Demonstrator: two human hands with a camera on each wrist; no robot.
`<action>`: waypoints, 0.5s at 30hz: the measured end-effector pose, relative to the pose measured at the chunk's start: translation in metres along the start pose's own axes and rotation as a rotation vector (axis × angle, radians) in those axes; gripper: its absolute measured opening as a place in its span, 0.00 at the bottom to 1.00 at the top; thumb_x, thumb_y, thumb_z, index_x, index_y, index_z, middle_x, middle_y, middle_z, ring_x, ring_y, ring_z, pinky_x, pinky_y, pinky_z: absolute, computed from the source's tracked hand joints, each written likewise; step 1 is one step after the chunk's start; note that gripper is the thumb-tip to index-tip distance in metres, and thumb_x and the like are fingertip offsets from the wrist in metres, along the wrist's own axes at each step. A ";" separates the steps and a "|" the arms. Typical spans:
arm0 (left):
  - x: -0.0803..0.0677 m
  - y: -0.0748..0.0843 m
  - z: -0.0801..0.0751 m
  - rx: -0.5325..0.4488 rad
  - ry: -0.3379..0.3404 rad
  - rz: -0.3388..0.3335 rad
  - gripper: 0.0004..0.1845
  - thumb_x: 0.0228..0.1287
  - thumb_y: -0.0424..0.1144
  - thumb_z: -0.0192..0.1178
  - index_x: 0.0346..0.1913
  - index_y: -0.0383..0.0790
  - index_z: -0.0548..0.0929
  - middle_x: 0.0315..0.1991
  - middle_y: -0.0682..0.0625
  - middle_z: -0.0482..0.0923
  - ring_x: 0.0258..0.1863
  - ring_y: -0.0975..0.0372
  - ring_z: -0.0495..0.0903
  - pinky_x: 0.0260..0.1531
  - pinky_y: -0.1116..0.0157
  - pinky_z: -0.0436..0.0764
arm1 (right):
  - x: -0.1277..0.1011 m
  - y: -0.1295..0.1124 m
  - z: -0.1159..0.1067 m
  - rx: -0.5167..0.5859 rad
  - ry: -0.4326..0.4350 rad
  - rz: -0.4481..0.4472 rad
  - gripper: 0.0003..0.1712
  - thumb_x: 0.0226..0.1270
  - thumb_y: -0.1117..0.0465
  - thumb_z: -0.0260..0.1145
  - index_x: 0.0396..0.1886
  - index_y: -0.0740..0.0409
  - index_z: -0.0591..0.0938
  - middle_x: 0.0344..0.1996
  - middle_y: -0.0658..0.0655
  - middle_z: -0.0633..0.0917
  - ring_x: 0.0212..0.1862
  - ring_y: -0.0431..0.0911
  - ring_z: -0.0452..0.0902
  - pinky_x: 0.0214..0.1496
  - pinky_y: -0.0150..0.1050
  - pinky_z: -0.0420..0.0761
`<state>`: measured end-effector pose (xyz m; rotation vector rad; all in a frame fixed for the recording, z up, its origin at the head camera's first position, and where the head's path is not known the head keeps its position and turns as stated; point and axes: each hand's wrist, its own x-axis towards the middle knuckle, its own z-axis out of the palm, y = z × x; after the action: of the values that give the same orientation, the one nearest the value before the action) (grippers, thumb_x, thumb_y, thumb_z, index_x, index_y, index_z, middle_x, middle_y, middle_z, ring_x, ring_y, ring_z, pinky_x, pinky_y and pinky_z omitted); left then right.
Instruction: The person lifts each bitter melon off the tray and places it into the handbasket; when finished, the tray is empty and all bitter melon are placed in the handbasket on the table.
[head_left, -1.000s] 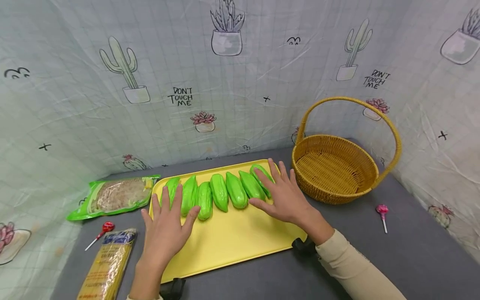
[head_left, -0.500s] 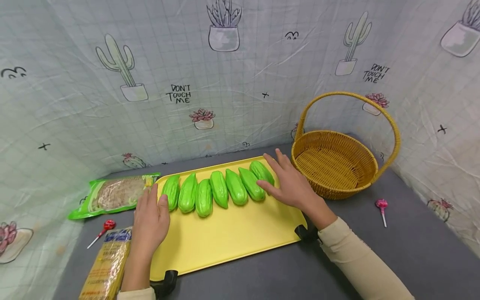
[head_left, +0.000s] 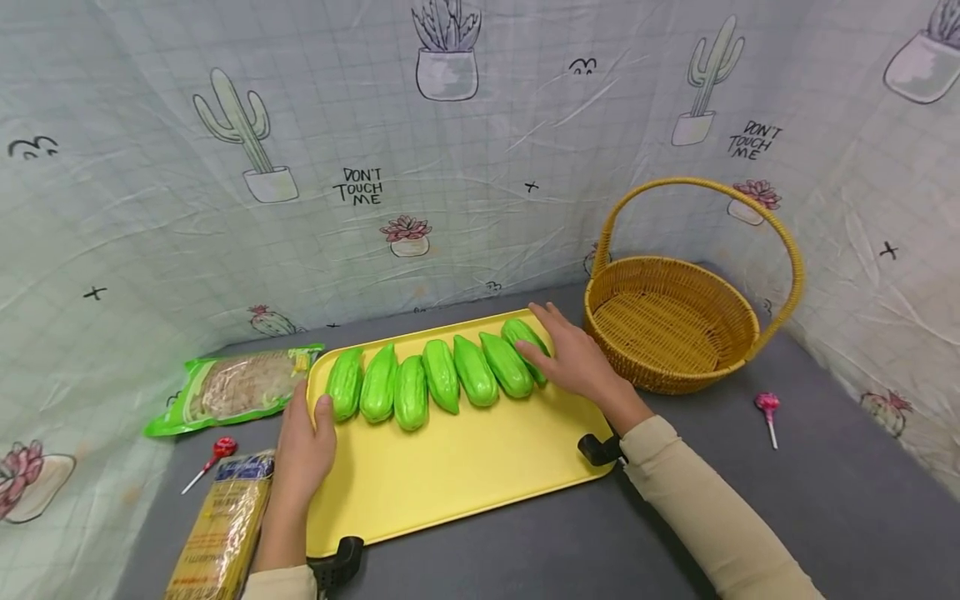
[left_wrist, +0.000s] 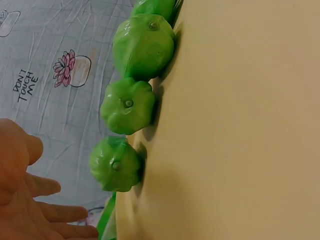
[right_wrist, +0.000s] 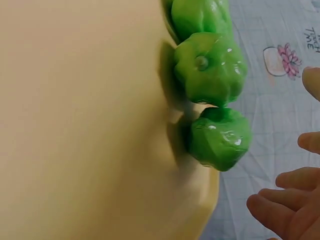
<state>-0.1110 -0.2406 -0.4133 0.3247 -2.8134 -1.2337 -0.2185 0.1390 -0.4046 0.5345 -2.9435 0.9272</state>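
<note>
Several glossy green ridged vegetables, gourd-like and tapered (head_left: 411, 393), lie side by side in a row along the far half of a yellow tray (head_left: 450, 475). My left hand (head_left: 306, 446) is at the tray's left edge, its fingers extended and its thumb apart, near the leftmost vegetable (left_wrist: 117, 164). Over the tray's right edge, my right hand (head_left: 573, 354) has its fingers stretched forward, and its thumb overlaps the rightmost vegetable (right_wrist: 220, 137) in the head view. Both wrist views show spread fingers with nothing held between them.
A wicker basket (head_left: 675, 379) with a tall handle stands right of the tray, with a pink lollipop (head_left: 767, 404) nearer. On the left lie a green-edged packet (head_left: 240, 387), a red lollipop (head_left: 223, 447) and a yellow packet of noodles (head_left: 225, 525). A patterned curtain (head_left: 465, 167) hangs behind.
My hands have moved apart from over the row of vegetables out to the tray's left and right edges, with palms turned inward. The vegetables have kept their places on the tray.
</note>
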 end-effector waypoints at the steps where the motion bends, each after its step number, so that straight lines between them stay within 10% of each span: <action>1: 0.002 -0.001 0.000 -0.019 0.002 -0.001 0.37 0.83 0.52 0.30 0.82 0.32 0.36 0.82 0.29 0.37 0.80 0.35 0.41 0.76 0.36 0.47 | 0.002 0.001 0.001 0.006 -0.003 -0.001 0.45 0.77 0.35 0.54 0.84 0.48 0.54 0.82 0.66 0.54 0.76 0.67 0.62 0.71 0.67 0.67; 8: 0.009 -0.009 0.002 -0.092 -0.020 -0.080 0.37 0.83 0.53 0.25 0.83 0.34 0.38 0.82 0.29 0.39 0.80 0.35 0.41 0.77 0.37 0.46 | 0.009 0.008 0.008 0.069 -0.023 -0.010 0.41 0.79 0.41 0.55 0.83 0.52 0.57 0.80 0.63 0.61 0.80 0.61 0.55 0.76 0.63 0.63; 15: 0.013 -0.012 0.005 -0.097 0.047 -0.118 0.35 0.83 0.51 0.27 0.82 0.31 0.46 0.80 0.28 0.47 0.79 0.34 0.46 0.76 0.37 0.50 | 0.013 0.014 0.016 0.072 -0.030 0.009 0.39 0.80 0.44 0.56 0.82 0.54 0.59 0.76 0.65 0.69 0.72 0.64 0.69 0.71 0.61 0.70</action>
<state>-0.1227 -0.2482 -0.4258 0.5136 -2.7187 -1.3617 -0.2338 0.1371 -0.4243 0.5431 -2.9506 1.0394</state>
